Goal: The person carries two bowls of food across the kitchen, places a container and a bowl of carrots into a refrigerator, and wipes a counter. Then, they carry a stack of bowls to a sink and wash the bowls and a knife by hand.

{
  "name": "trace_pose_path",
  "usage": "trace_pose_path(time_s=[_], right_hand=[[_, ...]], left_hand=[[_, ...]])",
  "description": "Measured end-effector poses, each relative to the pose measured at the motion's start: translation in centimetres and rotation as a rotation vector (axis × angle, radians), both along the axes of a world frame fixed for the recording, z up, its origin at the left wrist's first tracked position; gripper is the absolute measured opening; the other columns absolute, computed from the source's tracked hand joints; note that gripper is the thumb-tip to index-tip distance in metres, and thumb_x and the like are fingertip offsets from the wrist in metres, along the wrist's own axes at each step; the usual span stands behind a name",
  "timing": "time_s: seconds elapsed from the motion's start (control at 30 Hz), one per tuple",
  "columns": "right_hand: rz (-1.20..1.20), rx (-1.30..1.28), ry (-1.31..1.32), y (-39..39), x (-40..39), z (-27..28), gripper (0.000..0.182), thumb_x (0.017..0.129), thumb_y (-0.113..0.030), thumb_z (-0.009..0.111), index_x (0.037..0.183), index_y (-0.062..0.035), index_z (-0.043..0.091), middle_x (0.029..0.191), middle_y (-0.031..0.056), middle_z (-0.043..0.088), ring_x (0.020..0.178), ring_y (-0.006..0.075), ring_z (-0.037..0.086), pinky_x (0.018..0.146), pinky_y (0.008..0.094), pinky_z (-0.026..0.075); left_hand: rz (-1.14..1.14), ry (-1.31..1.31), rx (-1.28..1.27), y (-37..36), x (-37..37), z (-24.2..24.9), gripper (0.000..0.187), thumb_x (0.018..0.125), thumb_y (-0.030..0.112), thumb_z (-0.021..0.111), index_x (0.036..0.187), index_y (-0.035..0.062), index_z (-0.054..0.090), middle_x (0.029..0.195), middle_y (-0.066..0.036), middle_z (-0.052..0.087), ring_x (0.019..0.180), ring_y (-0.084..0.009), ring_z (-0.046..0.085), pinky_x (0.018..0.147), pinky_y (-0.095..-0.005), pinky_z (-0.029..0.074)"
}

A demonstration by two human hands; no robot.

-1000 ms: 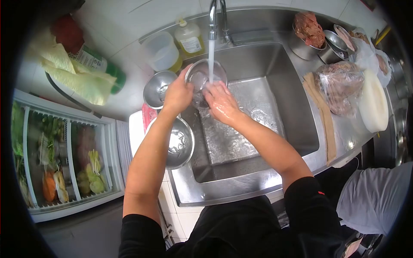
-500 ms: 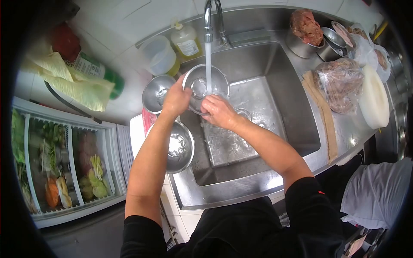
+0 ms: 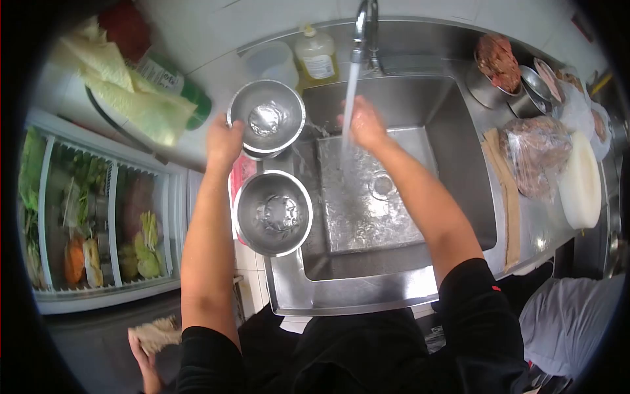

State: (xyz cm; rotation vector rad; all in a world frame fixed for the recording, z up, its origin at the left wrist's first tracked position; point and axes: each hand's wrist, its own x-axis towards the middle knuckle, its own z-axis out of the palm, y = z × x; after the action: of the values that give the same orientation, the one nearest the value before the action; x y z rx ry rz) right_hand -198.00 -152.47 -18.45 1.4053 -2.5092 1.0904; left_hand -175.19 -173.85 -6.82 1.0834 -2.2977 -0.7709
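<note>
My left hand [image 3: 224,139] grips the rim of a steel bowl [image 3: 268,123] at the sink's left edge, thumb over the rim. This bowl sits over another metal bowl, whose edge peeks out below it. Closer to me stands a second steel bowl [image 3: 274,213] with some water or shine in its bottom. Over the sink [image 3: 394,259], my right hand [image 3: 365,123] is wet and holds nothing, its fingers loosely apart beside the running water [image 3: 350,105]. The stream falls from the faucet [image 3: 359,39] and partly covers the fingertips.
Behind the bowls stand a soap bottle [image 3: 317,58] and a plastic tub [image 3: 272,64]. Bagged meat [image 3: 537,154] and a pot of meat [image 3: 497,65] sit on the right counter. A vegetable fridge [image 3: 108,223] lies left. Another person's hand [image 3: 141,354] holds a brown cloth [image 3: 156,333] lower left.
The bowl has moved left from under the stream onto another bowl. My right hand has let go of it. Another person's hand with a cloth has appeared at lower left.
</note>
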Motion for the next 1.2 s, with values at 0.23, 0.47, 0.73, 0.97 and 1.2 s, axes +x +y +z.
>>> trace_pose_path(time_s=[0.23, 0.47, 0.73, 0.97, 1.2], right_hand=[[0.075, 0.298, 0.090, -4.2, -9.8, 3.8, 0.052, 0.087, -0.030, 0.067, 0.130, -0.0032, 0.053, 0.133, 0.0218, 0.050, 0.123, 0.0366, 0.048, 0.102, 0.0455, 0.043], [-0.235, -0.611, -1.221, -2.3, -7.7, 2.0, 0.059, 0.092, -0.058, 0.054, 0.124, -0.0081, 0.051, 0.094, 0.0107, 0.058, 0.079, 0.0214, 0.059, 0.069, 0.0395, 0.050], [0.546, 0.337, -1.513, 3.9, 17.1, 1.8, 0.048, 0.091, -0.034, 0.063, 0.129, -0.0041, 0.057, 0.112, 0.0140, 0.067, 0.082, 0.0231, 0.070, 0.064, 0.0343, 0.060], [-0.068, -0.068, -0.519, 16.6, 17.3, 3.1, 0.040, 0.087, -0.016, 0.059, 0.127, -0.0165, 0.057, 0.113, 0.0158, 0.066, 0.092, 0.0333, 0.064, 0.078, 0.0499, 0.050], [-0.416, 0.358, 0.406, 36.3, 20.2, 4.9, 0.059, 0.082, -0.017, 0.059, 0.139, -0.0274, 0.047, 0.141, 0.0081, 0.050, 0.096, 0.0282, 0.057, 0.081, 0.0399, 0.043]], left_hand=[[0.265, -0.142, 0.137, -2.3, 3.3, -6.6, 0.048, 0.084, 0.034, 0.068, 0.112, -0.0041, 0.060, 0.091, -0.021, 0.070, 0.086, -0.0340, 0.069, 0.079, -0.0425, 0.053], [0.112, -0.120, 1.036, -1.1, 3.5, -5.1, 0.051, 0.093, 0.041, 0.059, 0.118, -0.0035, 0.057, 0.102, -0.016, 0.068, 0.088, -0.0224, 0.067, 0.079, -0.0292, 0.055], [-0.193, 0.094, 1.097, -1.2, 2.7, -7.0, 0.029, 0.094, 0.012, 0.048, 0.114, -0.0073, 0.058, 0.104, -0.015, 0.066, 0.090, -0.0283, 0.069, 0.076, -0.0389, 0.061], [-0.463, 0.088, -0.135, -2.7, 5.7, -7.7, 0.063, 0.092, 0.001, 0.043, 0.153, 0.0060, 0.025, 0.151, -0.024, 0.035, 0.130, -0.0363, 0.047, 0.104, -0.0424, 0.042], [-0.785, 0.081, -0.547, 12.2, 7.7, -0.9, 0.057, 0.083, 0.004, 0.048, 0.139, 0.0006, 0.044, 0.132, -0.024, 0.053, 0.119, -0.0367, 0.053, 0.103, -0.0470, 0.041]])
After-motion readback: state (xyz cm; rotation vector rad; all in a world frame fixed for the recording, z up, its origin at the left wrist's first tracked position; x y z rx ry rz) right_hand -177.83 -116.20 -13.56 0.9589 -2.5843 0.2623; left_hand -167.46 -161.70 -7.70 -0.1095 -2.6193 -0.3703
